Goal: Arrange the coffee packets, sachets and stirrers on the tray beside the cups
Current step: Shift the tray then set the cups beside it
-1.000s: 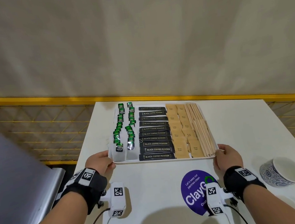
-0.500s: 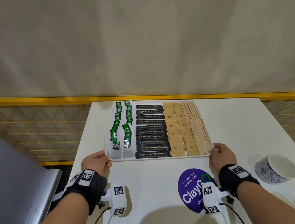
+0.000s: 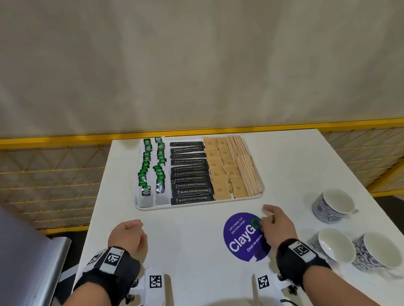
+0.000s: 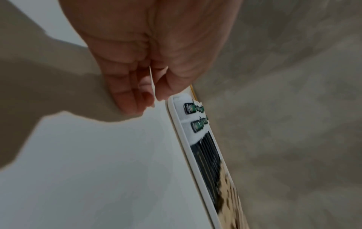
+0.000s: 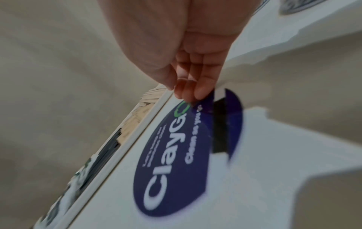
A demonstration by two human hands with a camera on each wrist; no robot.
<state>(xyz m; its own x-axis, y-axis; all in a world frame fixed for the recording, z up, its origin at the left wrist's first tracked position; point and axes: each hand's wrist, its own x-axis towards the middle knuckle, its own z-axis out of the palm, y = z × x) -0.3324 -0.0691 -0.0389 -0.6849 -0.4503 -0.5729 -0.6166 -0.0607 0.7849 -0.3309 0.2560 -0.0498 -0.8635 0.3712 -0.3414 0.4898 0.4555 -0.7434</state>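
Observation:
A white tray (image 3: 199, 203) lies flat on the far half of the white table. It holds rows of green tea sachets (image 3: 145, 175), black coffee packets (image 3: 190, 177), brown sugar sachets (image 3: 223, 170) and wooden stirrers (image 3: 247, 167). My left hand (image 3: 139, 228) hovers just short of the tray's near left corner, fingers loosely curled, holding nothing. My right hand (image 3: 267, 217) hovers near the tray's near right corner, over a purple sticker, also empty. In the left wrist view my left hand (image 4: 150, 96) is clear of the tray's rim (image 4: 188, 148). My right hand (image 5: 182, 91) is likewise off the tray's rim (image 5: 125, 148).
Three blue-patterned cups stand at the right: one (image 3: 333, 206) nearer the tray, two (image 3: 334, 248) (image 3: 376, 251) closer to me. A round purple ClayGo sticker (image 3: 244, 236) is stuck to the table. A yellow mesh fence (image 3: 47, 187) runs behind and beside the table.
Both hands gripped the tray's near corners and pushed it away from me. They have now let go and drawn back toward me. The tray rests on the table.

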